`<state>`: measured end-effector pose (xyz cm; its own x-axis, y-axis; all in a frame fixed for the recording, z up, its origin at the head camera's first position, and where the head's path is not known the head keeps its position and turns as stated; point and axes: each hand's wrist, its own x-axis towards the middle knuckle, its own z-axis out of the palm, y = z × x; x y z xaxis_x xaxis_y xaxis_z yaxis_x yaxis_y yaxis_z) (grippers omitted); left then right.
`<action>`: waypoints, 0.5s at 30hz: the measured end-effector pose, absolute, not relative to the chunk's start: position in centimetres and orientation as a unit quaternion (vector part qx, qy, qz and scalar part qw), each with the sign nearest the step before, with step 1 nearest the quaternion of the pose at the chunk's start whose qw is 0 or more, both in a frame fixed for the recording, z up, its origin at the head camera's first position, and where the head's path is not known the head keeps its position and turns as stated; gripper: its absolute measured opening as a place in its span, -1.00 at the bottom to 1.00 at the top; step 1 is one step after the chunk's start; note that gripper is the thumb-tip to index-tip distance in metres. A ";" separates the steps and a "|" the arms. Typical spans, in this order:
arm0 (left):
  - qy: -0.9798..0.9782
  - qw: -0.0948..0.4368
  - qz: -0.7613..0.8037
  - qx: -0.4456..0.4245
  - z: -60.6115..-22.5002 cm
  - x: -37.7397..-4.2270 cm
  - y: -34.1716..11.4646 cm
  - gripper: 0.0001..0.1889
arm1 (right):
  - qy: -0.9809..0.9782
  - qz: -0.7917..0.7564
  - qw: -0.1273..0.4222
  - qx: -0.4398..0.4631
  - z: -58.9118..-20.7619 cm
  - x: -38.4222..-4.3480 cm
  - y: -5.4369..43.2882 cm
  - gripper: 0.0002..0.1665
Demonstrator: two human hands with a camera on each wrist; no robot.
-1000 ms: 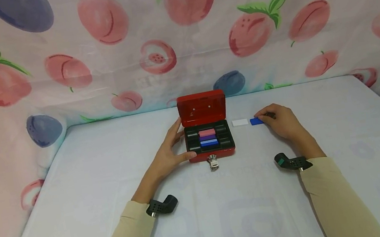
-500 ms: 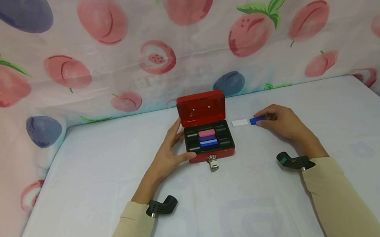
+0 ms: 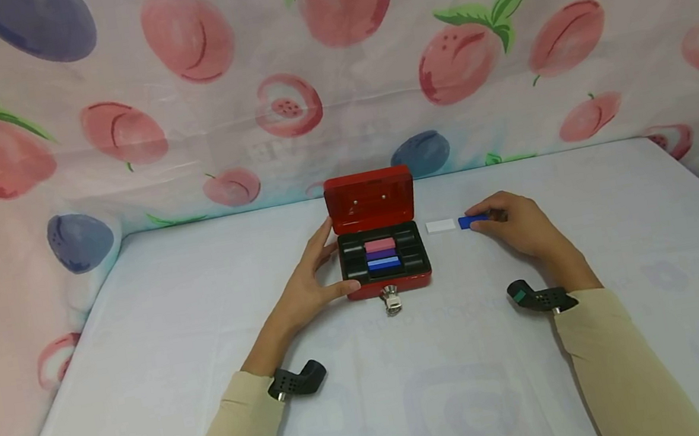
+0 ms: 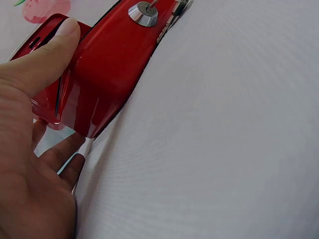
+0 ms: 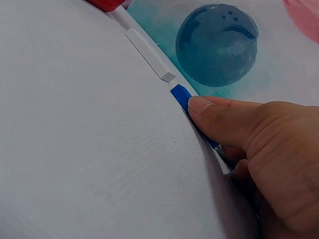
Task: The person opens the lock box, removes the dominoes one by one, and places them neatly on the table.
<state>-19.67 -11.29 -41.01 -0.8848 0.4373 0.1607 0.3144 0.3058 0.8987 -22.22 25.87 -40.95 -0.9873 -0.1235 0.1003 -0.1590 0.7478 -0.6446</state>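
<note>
A red cash box [image 3: 395,286] stands with its lid [image 3: 370,200] raised and a black tray inside. In the tray's middle lie a pink block [image 3: 379,244], a purple block [image 3: 381,254] and a blue block [image 3: 383,264]. My left hand [image 3: 309,293] spans the box's left end, thumb [image 4: 47,57] on the front corner and fingers loosely extended along the side. To the right, my right hand [image 3: 526,223] pinches a blue block [image 5: 180,93] between thumb and fingers, low at the tabletop. A dark part shows under those fingers. A white block [image 3: 440,226] lies between it and the box.
Keys [image 3: 393,303] hang from the lock [image 4: 143,14] on the box's front. A white cloth [image 3: 380,398] covers the table, and a fruit-patterned cloth [image 3: 372,106] rises behind it. Each wrist wears a black camera mount [image 3: 296,379].
My right hand has shifted slightly right and its thumb has come round the near side of the blue block, which it now pinches. The left hand and the cash box stay put.
</note>
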 end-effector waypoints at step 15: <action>0.806 0.056 0.540 0.234 -41.0 -19.7 -11.4 0.06 | -0.935 0.345 0.029 0.080 -41.2 -22.4 25.9 -0.69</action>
